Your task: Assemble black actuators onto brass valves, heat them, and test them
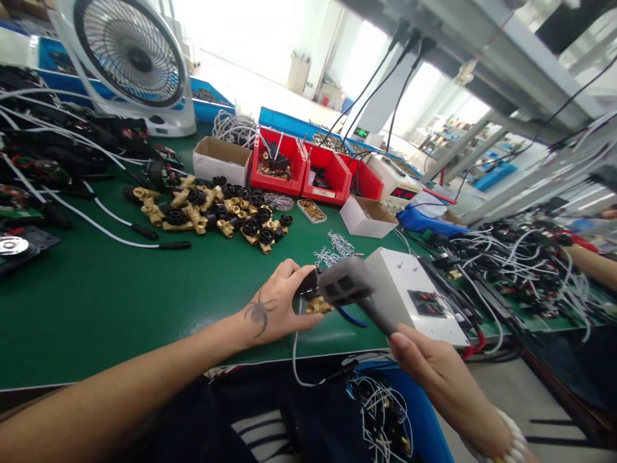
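Observation:
My left hand [279, 302] is closed around a brass valve fitting [319, 305] with a black round part [308, 284] on it, low over the green bench. A white cable hangs down below this hand. My right hand [424, 357] grips the dark handle of a grey hammer [346, 280]. The hammer's blocky head is blurred and overlaps the right side of the fitting in view, so I cannot tell whether they touch. Partly covered behind them lies a blue-handled tool [353, 317]. Several wire clips [335, 249] are heaped just beyond the hammer.
Brass fittings with black caps [207, 209] are piled at mid-left. Red bins [279, 164] and a white carton [369, 218] stand behind. A white fan [139, 61] is at back left, a white control box [409, 292] on the right. Below the edge sits a blue crate [431, 424] of cabled parts.

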A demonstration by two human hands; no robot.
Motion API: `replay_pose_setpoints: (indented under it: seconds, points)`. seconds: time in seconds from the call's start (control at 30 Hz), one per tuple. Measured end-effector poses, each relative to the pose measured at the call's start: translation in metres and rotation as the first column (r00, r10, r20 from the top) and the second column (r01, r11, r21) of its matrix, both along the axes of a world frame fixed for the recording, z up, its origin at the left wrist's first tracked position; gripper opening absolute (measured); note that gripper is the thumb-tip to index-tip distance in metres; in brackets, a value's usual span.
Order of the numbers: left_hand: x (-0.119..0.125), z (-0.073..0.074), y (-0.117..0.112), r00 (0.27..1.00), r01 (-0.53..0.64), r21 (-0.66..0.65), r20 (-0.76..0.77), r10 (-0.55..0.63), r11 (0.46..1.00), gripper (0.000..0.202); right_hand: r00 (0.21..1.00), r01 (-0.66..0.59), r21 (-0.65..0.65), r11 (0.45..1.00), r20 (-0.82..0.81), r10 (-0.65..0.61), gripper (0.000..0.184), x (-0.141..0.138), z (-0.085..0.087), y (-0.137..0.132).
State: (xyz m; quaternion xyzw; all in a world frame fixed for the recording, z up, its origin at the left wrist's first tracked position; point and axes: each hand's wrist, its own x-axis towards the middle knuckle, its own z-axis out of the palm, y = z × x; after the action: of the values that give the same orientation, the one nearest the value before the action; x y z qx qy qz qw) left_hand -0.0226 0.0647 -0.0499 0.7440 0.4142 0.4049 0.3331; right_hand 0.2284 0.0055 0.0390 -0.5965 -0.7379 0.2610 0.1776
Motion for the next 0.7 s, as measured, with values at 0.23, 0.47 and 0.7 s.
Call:
replay_pose_setpoints:
  seconds: [0.23,0.47,0.7]
  points:
    - [0.0009,-0.0016,0.0,1.0,-0.017,0.016,0.002,0.017,1.0,0.068,0.999,0.018,0.039,0.999,0.03,-0.019,0.061,0.003,-0.0079,0.0025]
    - [-0.0001,-0.002,0.0013,1.0,-0.016,0.004,-0.017,0.016,1.0,0.069,0.98,0.171,0.168,0.971,-0.13,-0.15,0.059,0.0055,-0.001,-0.001]
    - [-0.0008,-0.0012,0.0009,1.0,-0.014,0.003,-0.017,0.014,1.0,0.069,0.999,0.018,0.103,0.994,0.027,-0.021,0.058,0.004,-0.0074,0.004]
